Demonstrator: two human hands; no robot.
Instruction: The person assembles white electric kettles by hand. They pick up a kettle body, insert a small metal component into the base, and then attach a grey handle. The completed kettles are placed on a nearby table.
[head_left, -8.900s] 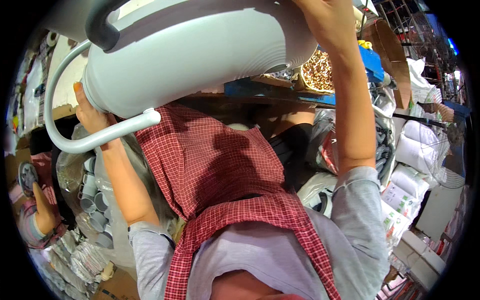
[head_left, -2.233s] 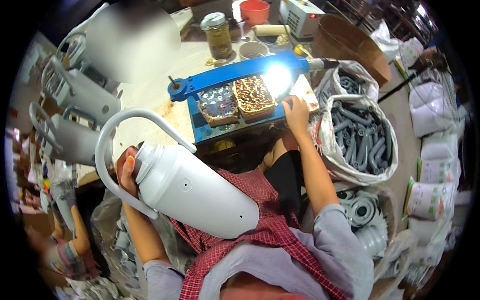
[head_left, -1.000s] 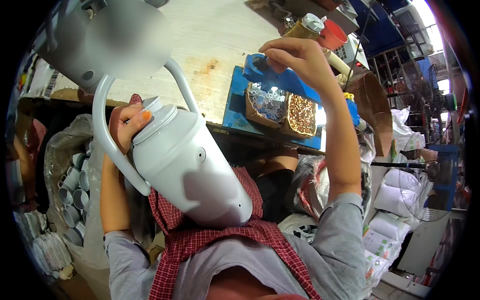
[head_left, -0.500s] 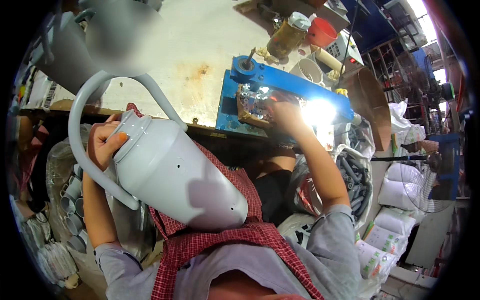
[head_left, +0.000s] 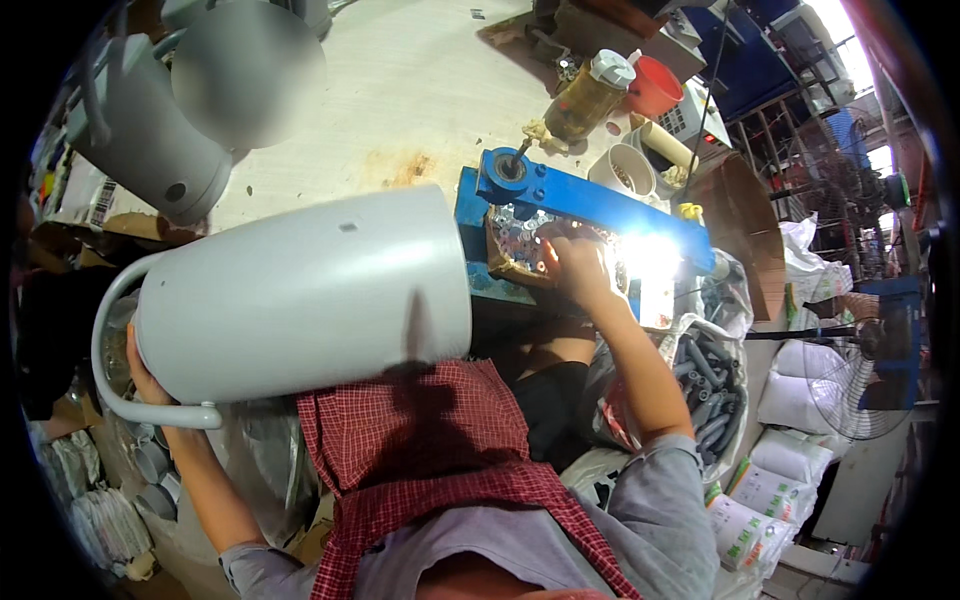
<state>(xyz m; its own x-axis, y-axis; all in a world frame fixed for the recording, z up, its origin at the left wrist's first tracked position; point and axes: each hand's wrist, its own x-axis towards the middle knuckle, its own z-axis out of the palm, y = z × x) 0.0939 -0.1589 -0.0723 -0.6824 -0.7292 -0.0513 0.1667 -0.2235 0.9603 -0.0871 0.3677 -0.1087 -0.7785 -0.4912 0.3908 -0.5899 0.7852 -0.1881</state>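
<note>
A pale grey jug shell [head_left: 305, 295] with a big loop handle lies almost level above my lap, its broad end toward the blue machine. My left hand [head_left: 146, 372] grips its narrow end inside the loop, the fingers partly hidden by the shell. At the machine [head_left: 575, 195], my right hand [head_left: 580, 268] reaches into a shallow cardboard tray [head_left: 515, 270] of small shiny metal pieces. Its fingers are bent together over the pieces; whatever they pinch is too small to make out.
A bright lamp [head_left: 650, 255] glares beside the machine. Behind it stand an amber jar [head_left: 590, 100], a red cup [head_left: 655, 85] and a white cup [head_left: 622, 170]. More grey shells [head_left: 150, 135] sit at the far left. A bag of grey handles [head_left: 708, 390] is at right.
The jug shell has swung from slanting down toward my lap to nearly level, its broad end now up by the machine. My left hand has moved down and left; my right hand stays at the tray.
</note>
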